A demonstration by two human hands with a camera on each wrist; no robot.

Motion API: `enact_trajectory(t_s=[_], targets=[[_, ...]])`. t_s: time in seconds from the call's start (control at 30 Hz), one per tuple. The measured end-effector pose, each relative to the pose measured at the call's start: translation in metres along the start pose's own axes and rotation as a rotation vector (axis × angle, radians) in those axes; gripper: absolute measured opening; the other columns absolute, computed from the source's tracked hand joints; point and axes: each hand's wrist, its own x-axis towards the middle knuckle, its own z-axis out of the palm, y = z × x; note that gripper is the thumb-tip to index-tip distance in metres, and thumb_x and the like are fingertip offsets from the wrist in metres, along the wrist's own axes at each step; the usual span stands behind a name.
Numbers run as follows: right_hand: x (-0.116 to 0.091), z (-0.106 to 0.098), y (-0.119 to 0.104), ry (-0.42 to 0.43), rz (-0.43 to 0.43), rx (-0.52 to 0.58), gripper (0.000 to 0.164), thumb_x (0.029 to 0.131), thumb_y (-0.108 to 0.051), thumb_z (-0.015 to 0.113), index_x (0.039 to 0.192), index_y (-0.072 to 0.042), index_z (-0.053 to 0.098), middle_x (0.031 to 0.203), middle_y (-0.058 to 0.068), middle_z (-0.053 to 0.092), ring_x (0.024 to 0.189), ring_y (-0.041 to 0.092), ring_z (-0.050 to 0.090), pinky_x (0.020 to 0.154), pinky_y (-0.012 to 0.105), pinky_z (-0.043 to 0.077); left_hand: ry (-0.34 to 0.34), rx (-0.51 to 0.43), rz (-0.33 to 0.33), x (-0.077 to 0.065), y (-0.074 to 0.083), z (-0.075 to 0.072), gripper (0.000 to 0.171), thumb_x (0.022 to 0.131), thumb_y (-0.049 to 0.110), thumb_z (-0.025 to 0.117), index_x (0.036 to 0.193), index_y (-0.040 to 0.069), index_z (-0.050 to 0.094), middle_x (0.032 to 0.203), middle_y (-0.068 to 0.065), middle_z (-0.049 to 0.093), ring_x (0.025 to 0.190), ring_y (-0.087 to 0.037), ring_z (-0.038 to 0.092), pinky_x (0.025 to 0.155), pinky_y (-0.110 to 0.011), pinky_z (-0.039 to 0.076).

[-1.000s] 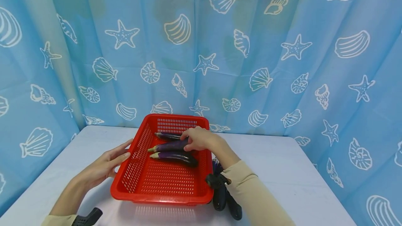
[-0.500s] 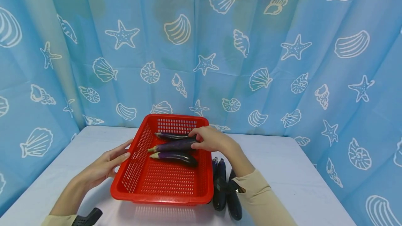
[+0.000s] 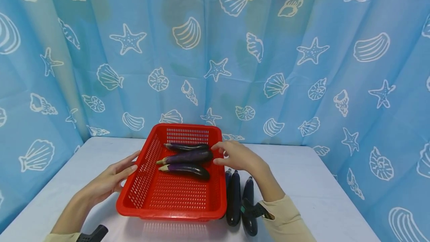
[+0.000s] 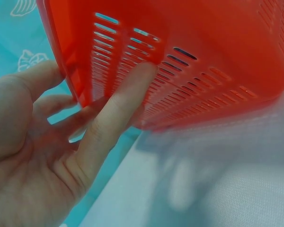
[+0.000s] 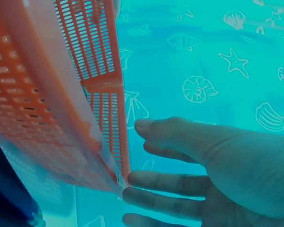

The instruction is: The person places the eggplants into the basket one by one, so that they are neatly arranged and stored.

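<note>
A red plastic basket holds three eggplants lying side by side: a thin one at the back, a thick one in the middle and a glossy one in front. My left hand touches the basket's left side with its fingers nearly straight; in the left wrist view the thumb lies along the slotted wall. My right hand is over the basket's right rim with nothing in it. Its fingers are spread beside the rim in the right wrist view.
More eggplants lie on the white table right of the basket, one against its side and another partly under my right wrist's strap. A blue curtain with shell prints hangs behind the table.
My right hand has moved right, off the middle eggplant and out to the basket's right rim, leaving the eggplants in place. My left hand has stayed at the basket's left side.
</note>
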Motion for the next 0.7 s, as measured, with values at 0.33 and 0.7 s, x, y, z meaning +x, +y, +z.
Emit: enact_trajectory(t_s=[0.33, 0.7], targets=[[-0.014, 0.003, 0.014, 0.044, 0.070, -0.041, 0.049, 0.079, -0.033, 0.068, 0.124, -0.023, 0.054, 0.108, 0.001, 0.062, 0.094, 0.017, 0.058, 0.066, 0.028, 0.055, -0.005, 0.005, 0.011, 0.000, -0.002, -0.001, 0.058, 0.095, 0.033, 0.043, 0.144, 0.037, 0.013, 0.146, -0.016, 0.028, 0.111, -0.025, 0.056, 0.076, -0.054, 0.050], [-0.034, 0.017, 0.034, 0.088, 0.154, -0.052, 0.049, 0.076, -0.037, 0.070, 0.121, -0.024, 0.056, 0.105, -0.001, 0.063, 0.091, 0.016, 0.059, 0.068, 0.032, 0.056, -0.003, 0.005, 0.015, 0.000, -0.003, -0.001, 0.057, 0.095, 0.032, 0.043, 0.144, 0.037, 0.014, 0.146, -0.016, 0.029, 0.111, -0.025, 0.056, 0.076, -0.054, 0.050]])
